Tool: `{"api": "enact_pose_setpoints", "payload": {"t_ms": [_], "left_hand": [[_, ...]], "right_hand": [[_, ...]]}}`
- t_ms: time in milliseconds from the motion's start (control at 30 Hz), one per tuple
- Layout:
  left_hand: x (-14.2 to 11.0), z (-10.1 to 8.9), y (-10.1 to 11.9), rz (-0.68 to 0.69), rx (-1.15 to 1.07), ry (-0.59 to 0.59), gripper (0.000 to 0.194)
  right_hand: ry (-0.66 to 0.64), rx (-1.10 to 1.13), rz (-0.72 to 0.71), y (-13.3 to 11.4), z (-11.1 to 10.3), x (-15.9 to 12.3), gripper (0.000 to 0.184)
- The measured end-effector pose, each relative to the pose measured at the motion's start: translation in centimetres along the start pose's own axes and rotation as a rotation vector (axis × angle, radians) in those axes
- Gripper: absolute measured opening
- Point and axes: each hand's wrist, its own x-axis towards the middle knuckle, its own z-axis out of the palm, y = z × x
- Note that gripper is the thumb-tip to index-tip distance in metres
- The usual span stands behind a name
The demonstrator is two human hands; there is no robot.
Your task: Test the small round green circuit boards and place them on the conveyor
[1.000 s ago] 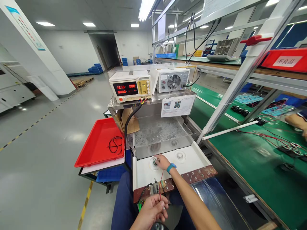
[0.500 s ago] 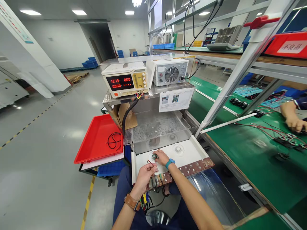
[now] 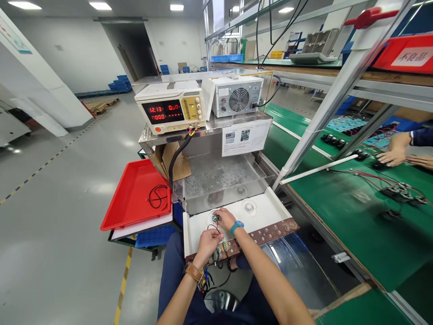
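Observation:
My right hand [image 3: 225,218] pinches a small round green circuit board [image 3: 215,218] over the white tray [image 3: 233,221]. Red and dark wires [image 3: 214,226] run from the board toward my left hand [image 3: 209,243], whose fingers are closed on them near the tray's front edge. Just below lies a brown strip with metal studs [image 3: 264,239], with clips and cables hanging from its left part. Behind the tray stands a power supply [image 3: 169,108] with lit red digits, the top left reading 12.13.
A red tray [image 3: 135,194] holding a black cable [image 3: 157,196] stands at the left. To the right, a green bench [image 3: 338,216] carries wired black parts [image 3: 401,192], and a co-worker's hand [image 3: 392,155] is there. A slanted metal post [image 3: 314,122] rises between the stations.
The camera view has shifted slightly. My left hand has moved slightly closer to the studded strip. The co-worker's hand has moved farther back on the bench and its fingers are spread.

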Motion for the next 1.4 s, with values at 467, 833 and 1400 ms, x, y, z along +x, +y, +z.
{"api": "enact_pose_setpoints", "payload": {"t_ms": [467, 833, 1400], "left_hand": [[0.4, -0.1, -0.2, -0.06, -0.021, -0.05, 0.031], [0.8, 0.1, -1.3, -0.067, -0.015, -0.039, 0.028], [1.3, 0.2, -1.6, -0.041, -0.03, 0.016, 0.036]], "right_hand": [[0.042, -0.022, -0.007, -0.2, 0.2, -0.1, 0.038], [0.049, -0.005, -0.007, 0.0, 0.6, 0.0, 0.042], [0.044, -0.012, 0.019, -0.4, 0.7, 0.1, 0.043]]}}
